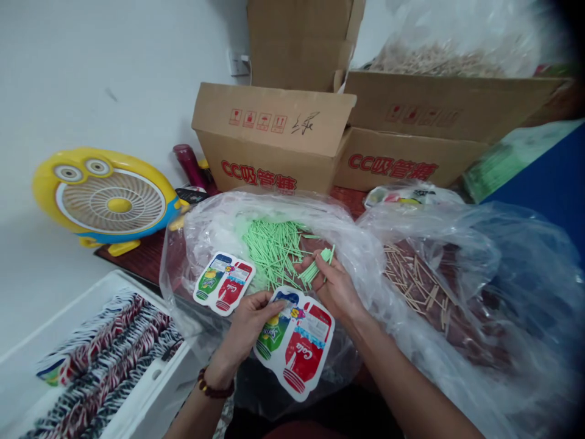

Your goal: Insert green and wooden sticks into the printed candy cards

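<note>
My left hand [249, 326] pinches the top edge of a flat printed pouch shaped like two bottles, one green and one red marked Cola [296, 344], thumb on the front and fingers curled behind, so the pouch hangs below the hand over my lap. My right hand [336, 286] is closed around a small bunch of thin pale-green sticks [317, 268], their tips fanning out past my knuckles, just above the heap of the same green sticks [274, 250] lying in the open clear plastic bag [219, 225]. A second bottle-shaped pouch [223, 282] rests against the near wall of that bag, just left of my left hand. To do this step well, I judge the bunch needs squaring first: the sticks splay at the tips, and a splayed bunch would catch on the pouch mouth. I would keep the left thumb and fingers near the pouch top so the opening can bow outward, and bring the sticks in end-first and parallel. I cannot tell whether the pouch mouth is open. Further right, another clear bag holds brown sticks [420, 283], well apart from my grip. On the left, a white tray of striped packets [105, 347] sits near my elbow, with a yellow cartoon desk fan [107, 198] behind it and brown cardboard boxes with red lettering [274, 137] at the back.
</note>
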{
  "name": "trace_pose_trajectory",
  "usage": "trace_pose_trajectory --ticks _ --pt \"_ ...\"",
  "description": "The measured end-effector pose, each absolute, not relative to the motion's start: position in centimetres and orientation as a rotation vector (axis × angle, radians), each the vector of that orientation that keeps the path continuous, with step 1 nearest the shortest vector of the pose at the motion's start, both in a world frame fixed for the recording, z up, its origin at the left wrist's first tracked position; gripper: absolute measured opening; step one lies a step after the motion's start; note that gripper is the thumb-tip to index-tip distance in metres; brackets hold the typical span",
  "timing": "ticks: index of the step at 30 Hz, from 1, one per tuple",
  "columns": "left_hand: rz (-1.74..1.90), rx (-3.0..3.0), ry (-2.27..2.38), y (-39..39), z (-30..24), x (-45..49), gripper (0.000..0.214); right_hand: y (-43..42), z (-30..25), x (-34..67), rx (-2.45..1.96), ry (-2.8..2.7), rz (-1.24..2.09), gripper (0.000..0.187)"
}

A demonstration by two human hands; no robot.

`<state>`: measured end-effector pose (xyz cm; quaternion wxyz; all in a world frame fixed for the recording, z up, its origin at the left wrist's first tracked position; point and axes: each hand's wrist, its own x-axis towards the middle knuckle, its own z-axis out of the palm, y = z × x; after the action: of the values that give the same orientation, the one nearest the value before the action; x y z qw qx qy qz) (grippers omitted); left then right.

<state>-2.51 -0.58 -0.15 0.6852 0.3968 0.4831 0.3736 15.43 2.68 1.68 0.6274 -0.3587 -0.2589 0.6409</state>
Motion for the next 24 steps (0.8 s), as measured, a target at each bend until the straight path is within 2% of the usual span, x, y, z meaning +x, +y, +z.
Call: trace_pose_trajectory --ticks 12,19,24 --pt "0.636 1.302 1.122 0.4 0.6 -2.3 0.030 0.5 2.3 16.1 -0.858 -0.724 1.482 0.023" --pt "0.619 1.176 1.053 0.7 0.8 -1.0 0.028 -0.2 2.0 15.9 -0.895 -0.797 1.497 0.019" --pt "0.711 1.064 1.010 1.1 0.4 -0.7 0.024 -0.4 1.5 15.6 -0.904 -0.914 1.535 0.024"
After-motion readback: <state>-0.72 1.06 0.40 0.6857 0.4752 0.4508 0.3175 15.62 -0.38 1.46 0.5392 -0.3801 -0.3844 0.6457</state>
